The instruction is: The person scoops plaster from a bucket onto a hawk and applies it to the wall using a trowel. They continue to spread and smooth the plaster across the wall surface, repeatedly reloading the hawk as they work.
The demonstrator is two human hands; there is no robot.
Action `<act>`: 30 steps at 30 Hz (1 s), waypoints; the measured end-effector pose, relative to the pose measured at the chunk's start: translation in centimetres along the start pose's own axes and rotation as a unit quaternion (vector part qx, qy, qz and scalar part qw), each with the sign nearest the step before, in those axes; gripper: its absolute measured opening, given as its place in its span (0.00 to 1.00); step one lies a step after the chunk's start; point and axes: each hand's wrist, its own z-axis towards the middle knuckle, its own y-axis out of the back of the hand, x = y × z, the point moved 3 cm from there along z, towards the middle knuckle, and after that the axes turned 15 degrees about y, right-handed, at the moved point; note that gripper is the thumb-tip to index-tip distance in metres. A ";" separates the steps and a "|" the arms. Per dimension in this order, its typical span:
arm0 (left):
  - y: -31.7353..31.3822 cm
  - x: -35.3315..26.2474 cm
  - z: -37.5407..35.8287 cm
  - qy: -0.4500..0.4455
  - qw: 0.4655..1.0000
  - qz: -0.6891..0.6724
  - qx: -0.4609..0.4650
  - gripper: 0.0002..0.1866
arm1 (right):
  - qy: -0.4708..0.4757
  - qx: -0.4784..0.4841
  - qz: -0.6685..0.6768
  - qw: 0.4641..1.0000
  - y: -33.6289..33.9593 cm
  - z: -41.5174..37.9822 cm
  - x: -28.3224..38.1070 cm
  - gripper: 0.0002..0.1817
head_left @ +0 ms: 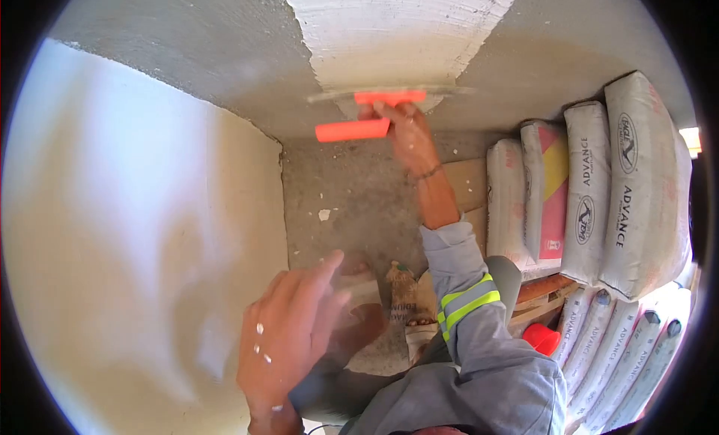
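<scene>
My right hand (pixel 408 131) grips a finishing trowel (pixel 341 131) by its orange handle, with the wide thin blade at the lower end of a white plaster strip (pixel 397 30) on the grey wall. The blade is smeared by motion. My left hand (pixel 288 330) is raised nearer to me, in front of the floor and the pale wall on the left. Its fingers are stretched out and nothing shows in them. White specks of plaster dot its back.
Cement bags (pixel 622 180) stand stacked along the right, above more bags (pixel 614 360) lower down. A red container (pixel 541 338) sits beside wooden boards. Cardboard (pixel 466 182) lies on the floor (pixel 344 180), and a smooth pale wall (pixel 112 233) bounds the left.
</scene>
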 end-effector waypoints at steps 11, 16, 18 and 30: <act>1.5 0.3 -0.7 0.035 0.998 -0.026 -0.046 0.20 | 0.311 0.113 -0.167 0.929 -9.2 0.4 21.2 0.14; 1.5 1.3 -1.4 0.081 0.997 0.002 -0.003 0.22 | -0.007 -0.019 -0.036 0.999 1.3 -6.4 -1.7 0.14; 1.3 1.8 -1.7 0.083 0.996 0.014 0.009 0.24 | -0.092 -0.024 0.037 0.995 3.8 -7.6 -9.2 0.11; 1.3 2.1 -0.9 0.099 0.992 0.045 0.058 0.28 | -0.014 -0.033 0.023 0.999 3.2 0.6 -9.1 0.12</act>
